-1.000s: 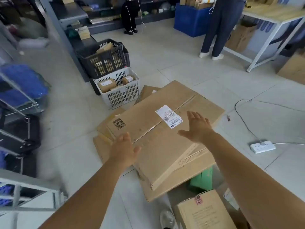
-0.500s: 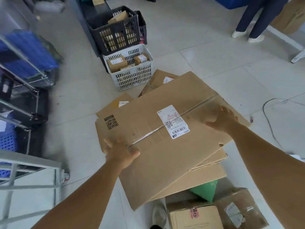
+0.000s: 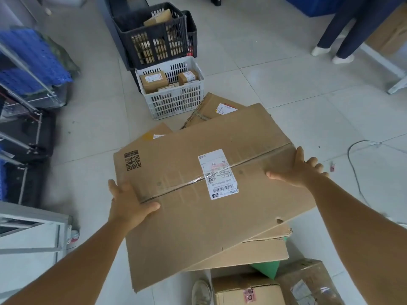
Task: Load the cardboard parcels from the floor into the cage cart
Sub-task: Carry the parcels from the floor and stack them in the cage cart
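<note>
The floor point(image 3: 275, 69) is made of large pale grey tiles with thin darker joints. On it, in the middle of the view, a big flat brown cardboard parcel point(image 3: 198, 194) with a white shipping label point(image 3: 218, 173), a printed black QR code and a line of clear tape across its top is held at its two short ends. The left hand point(image 3: 130, 203) grips the left edge, the thumb lying on top of the cardboard and the fingers curled under it. The right hand point(image 3: 301, 170) grips the right edge in the same way, thumb on top, fingers bent round the side. The parcel lies over a pile of other flat brown cardboard parcels point(image 3: 253, 254), which rests on the tiles; whether it touches the pile or is just above it, I cannot tell.

Behind the pile stands a white slotted plastic basket point(image 3: 174, 100) with small brown boxes inside, and just behind it a black plastic crate point(image 3: 154, 42) also with boxes. At the lower left corner there is the grey metal frame of a cage cart point(image 3: 33, 230) with a small wheel. Further left stand metal racks with blue plastic crates point(image 3: 28, 62). At the bottom edge are a small brown carton with a pink sticker point(image 3: 244, 291) and a parcel wrapped in clear film point(image 3: 312, 285), and a green piece shows between them and the pile. A grey cable point(image 3: 354, 168) lies on the tiles at the right. At the top right, the legs of another person point(image 3: 343, 25) in dark trousers stand beside a white table leg.
</note>
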Motion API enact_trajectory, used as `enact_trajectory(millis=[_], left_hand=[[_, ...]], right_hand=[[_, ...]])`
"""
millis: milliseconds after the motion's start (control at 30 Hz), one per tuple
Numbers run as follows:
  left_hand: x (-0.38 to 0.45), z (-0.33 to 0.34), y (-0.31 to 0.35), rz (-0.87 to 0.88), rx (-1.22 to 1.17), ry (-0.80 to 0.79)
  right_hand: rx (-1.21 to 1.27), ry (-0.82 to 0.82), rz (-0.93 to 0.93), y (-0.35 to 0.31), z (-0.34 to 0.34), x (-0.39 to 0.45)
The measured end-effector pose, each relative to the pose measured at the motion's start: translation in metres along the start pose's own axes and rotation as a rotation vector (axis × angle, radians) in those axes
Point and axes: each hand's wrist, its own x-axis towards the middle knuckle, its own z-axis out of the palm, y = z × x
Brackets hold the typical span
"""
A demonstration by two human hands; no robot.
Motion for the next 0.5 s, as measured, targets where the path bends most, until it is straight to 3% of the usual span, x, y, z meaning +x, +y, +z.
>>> enact_trajectory(millis=[167,500], left_hand=[[-0.020,0.015,-0.012,-0.160,-0.218,0.028],[-0.038,-0.005,-0.022,-0.126,-0.308,0.112]], right_hand=[[0.092,0.010,-0.032,-0.001,0.006,-0.004],[0.172,0.022,-0.043,-0.008,0.006,-0.021]])
